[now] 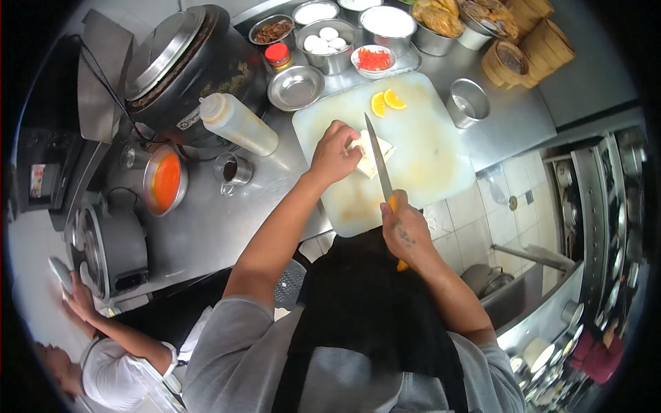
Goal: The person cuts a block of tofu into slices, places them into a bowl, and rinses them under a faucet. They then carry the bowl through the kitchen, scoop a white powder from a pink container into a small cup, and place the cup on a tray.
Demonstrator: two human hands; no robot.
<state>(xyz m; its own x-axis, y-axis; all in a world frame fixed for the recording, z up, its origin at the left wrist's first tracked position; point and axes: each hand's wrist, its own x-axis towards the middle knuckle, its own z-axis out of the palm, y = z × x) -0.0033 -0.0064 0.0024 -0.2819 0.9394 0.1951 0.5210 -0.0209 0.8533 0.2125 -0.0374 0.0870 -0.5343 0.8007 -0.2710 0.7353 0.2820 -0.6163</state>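
Note:
My right hand [405, 227] is wrapped around the orange handle of a kitchen knife [376, 151]. Its long blade points away from me and lies over the right part of a pale, square, sandwich-like piece of food [372, 155]. With curled fingers, my left hand [337, 153] grips the left side of that food, its fingertips pressed to it and partly hiding it. Both hands work over a white cutting board [434, 165] with brownish stains. Two orange wedges [387, 102] lie near the board's far edge.
Beyond the board stand a bowl of eggs [326, 45], a bowl of red shreds [374, 61] and a metal dish [295, 88]. Left are a squeeze bottle [239, 125] and a bowl of orange liquid [166, 180]. A metal cup [468, 103] stands right. Another person [124, 358] is at lower left.

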